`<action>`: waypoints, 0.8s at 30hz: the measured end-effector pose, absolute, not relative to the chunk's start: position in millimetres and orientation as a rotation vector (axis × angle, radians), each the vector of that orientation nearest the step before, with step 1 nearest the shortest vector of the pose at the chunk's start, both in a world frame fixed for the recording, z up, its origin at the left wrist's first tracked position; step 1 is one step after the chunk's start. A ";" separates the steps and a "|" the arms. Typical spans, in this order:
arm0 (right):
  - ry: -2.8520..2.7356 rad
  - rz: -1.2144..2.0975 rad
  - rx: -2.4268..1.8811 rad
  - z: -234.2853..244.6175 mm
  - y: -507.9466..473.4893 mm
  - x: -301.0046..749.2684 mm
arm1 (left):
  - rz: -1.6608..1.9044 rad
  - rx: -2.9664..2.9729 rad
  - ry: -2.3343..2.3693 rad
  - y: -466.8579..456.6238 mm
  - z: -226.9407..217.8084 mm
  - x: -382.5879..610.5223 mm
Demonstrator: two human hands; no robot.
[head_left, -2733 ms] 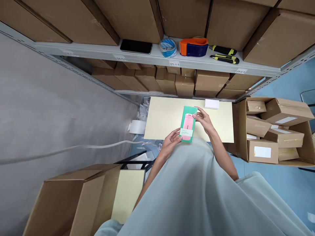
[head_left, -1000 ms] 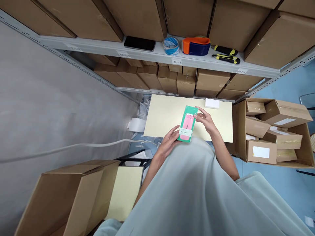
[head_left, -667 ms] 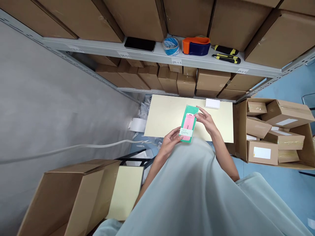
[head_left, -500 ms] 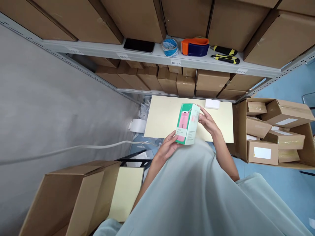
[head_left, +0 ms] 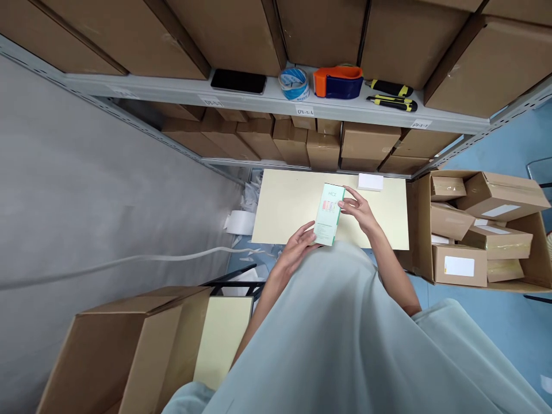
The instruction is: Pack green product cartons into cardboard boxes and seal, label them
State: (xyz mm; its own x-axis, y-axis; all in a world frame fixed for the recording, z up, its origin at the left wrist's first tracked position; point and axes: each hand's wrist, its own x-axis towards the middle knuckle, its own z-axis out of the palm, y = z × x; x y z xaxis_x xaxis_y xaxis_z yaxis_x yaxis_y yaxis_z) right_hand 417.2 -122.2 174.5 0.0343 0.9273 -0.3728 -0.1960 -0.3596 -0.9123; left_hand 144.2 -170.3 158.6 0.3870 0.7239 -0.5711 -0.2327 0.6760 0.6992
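A slim product box (head_left: 328,215) stands tilted between my two hands, its pale mint side with small print and coloured pictures facing me. Narrow green edges show at its right. My left hand (head_left: 297,246) grips the lower left corner, thumb on the printed side. At the upper right edge, my right hand (head_left: 359,211) holds the box with its fingers. Beneath lies a cream tabletop (head_left: 284,201), and a small white box (head_left: 370,182) rests on it near the back right.
A shelf above bears a phone (head_left: 238,81), a blue tape roll (head_left: 294,84), an orange-and-blue tape dispenser (head_left: 338,82) and utility knives (head_left: 391,96). To the right, a large carton (head_left: 420,230) holds several parcels. An open carton (head_left: 142,345) stands at lower left; a white roll (head_left: 241,222) sits left of the table.
The box has been turned in my hands: the green side with a pink bottle picture faced me before, and now the pale printed side does. Both hands still hold it.
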 end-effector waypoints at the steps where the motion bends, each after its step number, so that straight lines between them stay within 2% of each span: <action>1: -0.798 1.501 -1.377 172.2 -122.4 417.5 | 0.649 0.594 1.010 -169.9 156.7 144.7; 8: -0.790 1.507 -1.370 167.1 -124.9 420.8 | 0.625 0.680 1.038 -169.8 151.3 146.8; 16: -0.983 1.564 -1.211 183.8 -129.0 421.6 | 0.651 0.912 1.056 -149.2 137.0 145.8; 24: -1.261 1.507 -1.089 198.5 -154.3 414.2 | 0.917 1.298 1.216 -126.6 149.5 152.7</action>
State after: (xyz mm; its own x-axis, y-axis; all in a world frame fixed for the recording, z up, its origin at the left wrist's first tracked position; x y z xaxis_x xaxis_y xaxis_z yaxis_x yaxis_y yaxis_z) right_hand 414.2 -154.3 198.5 -0.2435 0.9656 -0.0908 -0.0807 -0.1135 -0.9903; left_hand 152.7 -126.6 149.5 0.1788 0.9751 -0.1314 0.1420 0.1066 0.9841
